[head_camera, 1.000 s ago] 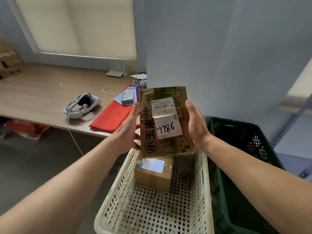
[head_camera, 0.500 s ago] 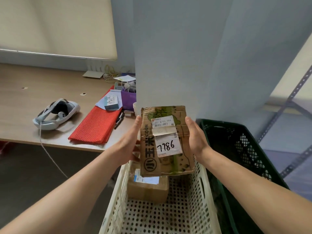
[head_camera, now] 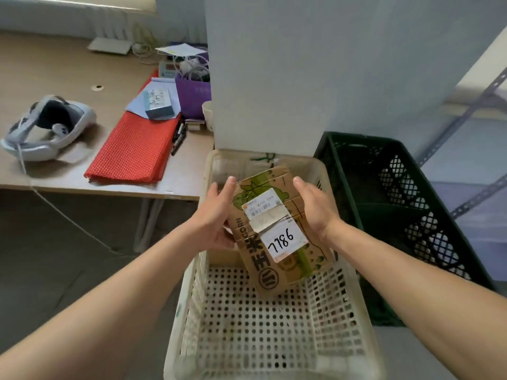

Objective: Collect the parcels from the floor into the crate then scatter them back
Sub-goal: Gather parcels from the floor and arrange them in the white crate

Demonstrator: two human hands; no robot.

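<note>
I hold a brown cardboard parcel with a white label reading 7786 between both hands. My left hand grips its left edge and my right hand grips its right edge. The parcel is tilted, its lower end dipping inside the white perforated crate, above the crate's far half. A sliver of a second brown parcel shows under my left hand at the crate's far end; the rest of it is hidden.
A dark green crate stands right of the white one. A wooden desk at left carries a headset, a red mesh folder and a purple box. A grey wall rises right behind the crates.
Both hands have lowered the 7786 parcel from chest height into the white crate, tilting it. The parcel underneath is now almost covered. The view has tipped down.
</note>
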